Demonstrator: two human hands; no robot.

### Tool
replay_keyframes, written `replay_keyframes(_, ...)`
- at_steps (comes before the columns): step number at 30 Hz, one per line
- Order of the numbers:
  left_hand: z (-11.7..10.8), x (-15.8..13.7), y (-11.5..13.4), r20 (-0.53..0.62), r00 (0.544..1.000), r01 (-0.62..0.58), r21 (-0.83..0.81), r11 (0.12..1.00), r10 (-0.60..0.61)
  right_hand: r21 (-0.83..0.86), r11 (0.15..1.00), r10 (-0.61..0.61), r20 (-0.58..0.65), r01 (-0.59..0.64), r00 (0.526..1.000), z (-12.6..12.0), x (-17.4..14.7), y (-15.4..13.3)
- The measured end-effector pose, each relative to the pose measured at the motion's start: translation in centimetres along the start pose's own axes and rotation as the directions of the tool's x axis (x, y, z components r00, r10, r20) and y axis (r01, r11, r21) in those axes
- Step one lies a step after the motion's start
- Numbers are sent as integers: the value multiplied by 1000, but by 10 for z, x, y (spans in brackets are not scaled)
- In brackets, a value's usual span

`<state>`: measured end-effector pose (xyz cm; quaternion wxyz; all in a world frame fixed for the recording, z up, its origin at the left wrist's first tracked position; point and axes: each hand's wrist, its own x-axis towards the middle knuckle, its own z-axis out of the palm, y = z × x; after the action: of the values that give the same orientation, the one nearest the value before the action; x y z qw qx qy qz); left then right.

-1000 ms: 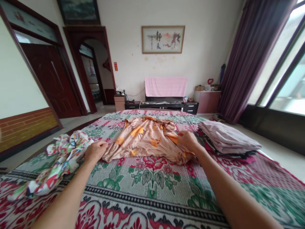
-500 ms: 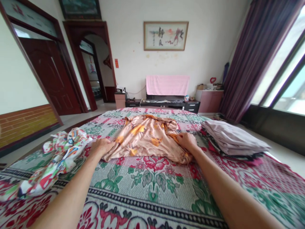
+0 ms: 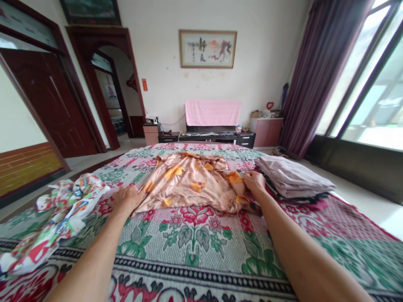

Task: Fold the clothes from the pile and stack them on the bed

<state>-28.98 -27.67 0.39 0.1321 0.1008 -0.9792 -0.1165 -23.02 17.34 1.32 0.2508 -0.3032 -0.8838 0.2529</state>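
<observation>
A silky peach garment (image 3: 189, 180) with orange-yellow patches, apparently a top, lies spread and wrinkled on the flowered bedspread (image 3: 201, 251). At its left edge, my left hand (image 3: 127, 197) is closed on the fabric. My right hand (image 3: 254, 182) is closed at the right side, pinching the garment's edge and drawing it outward. The lower right corner of the garment is bunched near my right wrist. Fingertips of both hands are partly hidden.
To the left lies a crumpled white cloth with colourful print (image 3: 66, 214). On the right is a stack of folded clothes (image 3: 292, 176), pale lilac on top. Beyond the bed stand a low black cabinet (image 3: 208, 137) and a pink cloth (image 3: 212, 112).
My right hand has moved outward with the garment's right edge, which is more spread now. My left hand keeps its hold. The view has turned slightly right.
</observation>
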Motion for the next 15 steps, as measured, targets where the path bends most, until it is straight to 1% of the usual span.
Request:
replay_keyframes(2,-2,4,-1,22,1000,2,43,999,-3,-15,999,-39,12,40,999,-1,0,-5)
replay_keyframes(4,-5,5,0,70,997,13,78,997,-19,-41,993,-107,29,108,994,-2,-3,-13)
replay_keyframes(8,-11,1,8,194,980,18,118,993,-40,-133,955,-248,123,264,961,-6,-15,-31)
replay_keyframes(10,-15,-2,13,222,974,10,122,992,-37,-177,937,-266,189,300,945,-8,-22,-39)
replay_keyframes(12,-19,-4,15,228,972,34,112,993,-59,-228,919,-261,255,320,931,-10,-26,-43)
replay_keyframes(15,-25,-2,14,194,978,68,78,995,-82,-320,888,-226,322,330,920,-9,-28,-44)
